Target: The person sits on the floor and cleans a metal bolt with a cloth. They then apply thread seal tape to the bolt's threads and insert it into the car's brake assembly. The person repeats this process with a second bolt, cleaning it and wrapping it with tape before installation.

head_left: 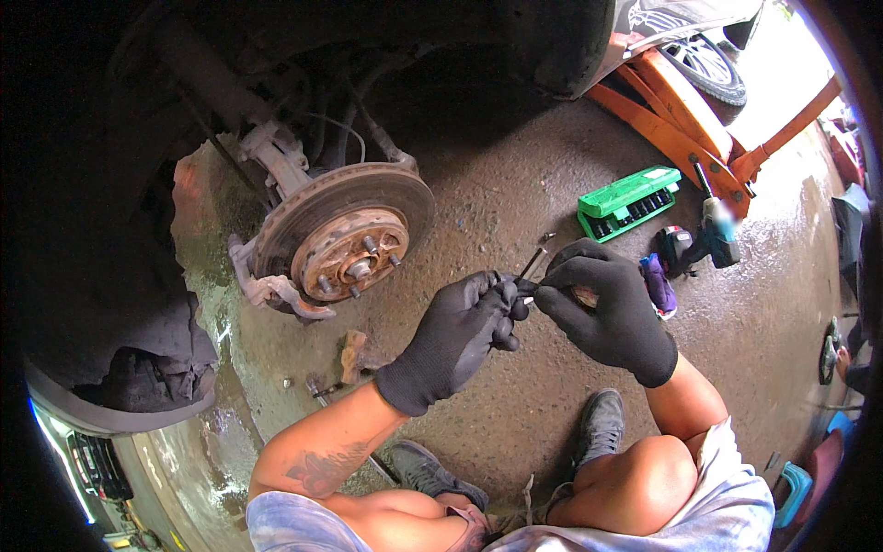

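Note:
My left hand point(451, 340), in a black glove, is closed with its fingertips pinched in front of me. Close against it, my right hand point(607, 308), also gloved in black, is closed with thumb and fingers together. Between the fingertips sits a small dark piece point(526, 288) with a pale spot beside it; its kind is too small to tell. A thin metal rod point(533, 263) shows just beyond the fingers; I cannot tell whether it is held or lies on the floor. Ahead on the left is a rusty brake disc point(349, 248) on its hub, with bare wheel studs.
A green socket case point(630, 204) stands open on the floor, near a cordless impact wrench point(716, 235) and a purple item point(659, 285). Behind them is an orange jack point(681, 110). A hammer point(354, 357) and a metal tool point(322, 391) lie by my left forearm. The wheel arch overhangs the left.

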Demonstrator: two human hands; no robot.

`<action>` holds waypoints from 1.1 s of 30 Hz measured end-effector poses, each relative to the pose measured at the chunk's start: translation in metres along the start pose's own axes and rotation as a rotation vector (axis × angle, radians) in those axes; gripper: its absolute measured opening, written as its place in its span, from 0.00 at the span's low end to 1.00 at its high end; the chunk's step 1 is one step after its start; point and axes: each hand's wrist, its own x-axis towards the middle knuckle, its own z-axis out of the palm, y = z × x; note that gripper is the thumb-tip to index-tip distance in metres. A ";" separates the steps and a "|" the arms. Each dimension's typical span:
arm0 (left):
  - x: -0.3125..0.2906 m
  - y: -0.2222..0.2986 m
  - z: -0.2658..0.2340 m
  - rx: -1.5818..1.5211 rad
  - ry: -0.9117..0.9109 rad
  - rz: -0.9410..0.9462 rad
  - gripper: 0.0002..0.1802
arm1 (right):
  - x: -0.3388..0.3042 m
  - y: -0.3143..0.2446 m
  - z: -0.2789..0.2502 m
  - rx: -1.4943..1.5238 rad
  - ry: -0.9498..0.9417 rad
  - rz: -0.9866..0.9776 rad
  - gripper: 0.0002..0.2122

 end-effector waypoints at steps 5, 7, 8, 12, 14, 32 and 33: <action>-0.001 0.001 -0.001 -0.046 -0.072 0.002 0.07 | 0.000 -0.001 -0.009 -0.002 -0.053 0.027 0.07; 0.002 -0.001 -0.004 -0.057 -0.079 0.004 0.09 | -0.001 0.000 -0.011 -0.019 -0.063 0.032 0.08; 0.003 -0.002 -0.004 -0.096 -0.069 -0.002 0.10 | -0.001 0.000 -0.013 -0.040 -0.073 0.034 0.10; 0.005 -0.002 0.000 -0.191 -0.009 0.026 0.16 | -0.002 -0.007 -0.014 -0.037 -0.017 0.197 0.18; 0.003 0.000 -0.001 -0.231 -0.041 0.003 0.17 | -0.001 -0.008 -0.016 0.017 0.008 0.251 0.21; -0.006 0.015 0.003 -0.326 -0.325 -0.194 0.16 | 0.009 0.012 -0.025 0.057 -0.104 -0.218 0.10; -0.006 0.016 0.004 -0.337 -0.344 -0.233 0.16 | 0.008 0.014 -0.025 0.071 -0.114 -0.235 0.10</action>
